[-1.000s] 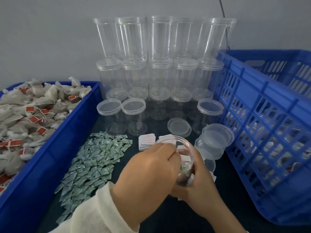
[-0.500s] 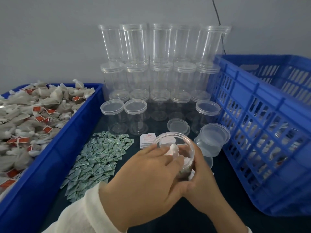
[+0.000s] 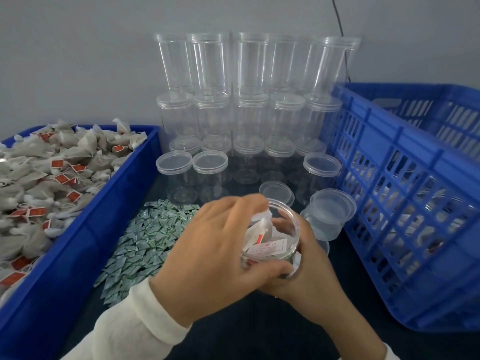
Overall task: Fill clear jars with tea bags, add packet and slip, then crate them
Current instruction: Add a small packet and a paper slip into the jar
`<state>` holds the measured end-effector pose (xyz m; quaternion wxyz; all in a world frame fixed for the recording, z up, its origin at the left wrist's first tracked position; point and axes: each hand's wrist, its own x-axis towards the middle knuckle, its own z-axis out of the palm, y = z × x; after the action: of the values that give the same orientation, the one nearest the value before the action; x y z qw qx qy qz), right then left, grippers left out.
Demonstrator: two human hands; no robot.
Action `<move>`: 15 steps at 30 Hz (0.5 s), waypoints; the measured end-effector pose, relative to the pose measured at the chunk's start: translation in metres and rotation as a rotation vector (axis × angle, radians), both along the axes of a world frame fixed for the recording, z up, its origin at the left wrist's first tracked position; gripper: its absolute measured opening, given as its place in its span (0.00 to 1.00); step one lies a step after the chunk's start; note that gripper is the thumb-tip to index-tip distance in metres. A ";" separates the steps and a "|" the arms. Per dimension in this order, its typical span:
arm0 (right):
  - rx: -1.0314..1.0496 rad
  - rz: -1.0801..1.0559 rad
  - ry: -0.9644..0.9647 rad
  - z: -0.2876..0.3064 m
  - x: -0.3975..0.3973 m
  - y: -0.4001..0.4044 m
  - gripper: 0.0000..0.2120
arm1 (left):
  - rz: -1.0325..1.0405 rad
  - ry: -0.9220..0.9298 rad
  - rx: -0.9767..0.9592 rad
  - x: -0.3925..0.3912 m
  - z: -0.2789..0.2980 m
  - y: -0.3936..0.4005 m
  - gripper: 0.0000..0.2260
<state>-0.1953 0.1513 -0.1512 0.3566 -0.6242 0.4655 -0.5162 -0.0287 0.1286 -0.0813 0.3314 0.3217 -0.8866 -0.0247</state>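
Observation:
An open clear jar point(image 3: 287, 252), tilted toward me, sits between both hands at the centre. My right hand point(image 3: 314, 279) grips it from the right and beneath. My left hand point(image 3: 220, 255) lies across its mouth, thumb curled along the near wall, fingertips touching a tea bag point(image 3: 259, 228) that sticks up at the rim. Inside lie more tea bags and a white slip point(image 3: 270, 247) with red print. Small green packets point(image 3: 148, 237) are heaped to the left. The slip stack is hidden behind my left hand.
A blue bin point(image 3: 85, 242) of tea bags point(image 3: 52, 172) fills the left. A blue slatted crate point(image 3: 415, 203) stands on the right. Stacked lidded empty jars point(image 3: 246, 120) line the back wall. A loose lid point(image 3: 275, 192) and a lidded jar point(image 3: 330, 211) sit just behind my hands.
My left hand's fingers have come up out of the jar to its rim, and its thumb now wraps the near wall. The slip now shows inside. The jar has risen slightly.

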 end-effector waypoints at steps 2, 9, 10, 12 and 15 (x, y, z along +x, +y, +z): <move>0.027 -0.010 0.001 0.001 0.000 0.001 0.41 | 0.010 0.154 0.116 0.004 -0.008 -0.007 0.36; 0.032 -0.006 0.045 0.009 -0.004 0.001 0.44 | -0.170 0.463 0.596 0.015 -0.068 -0.013 0.51; 0.040 -0.001 0.060 0.010 -0.004 0.000 0.44 | -0.170 0.466 0.620 0.013 -0.076 -0.012 0.52; 0.069 0.008 0.094 0.014 -0.004 -0.001 0.44 | -0.157 0.490 0.648 0.005 -0.086 -0.011 0.51; 0.145 0.014 0.199 0.027 -0.008 -0.003 0.48 | -0.147 0.555 0.679 -0.009 -0.093 -0.011 0.45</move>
<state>-0.2037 0.1479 -0.1241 0.3563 -0.6482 0.5304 -0.4142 -0.0376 0.1180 -0.1744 0.4300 0.3297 -0.7262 -0.4232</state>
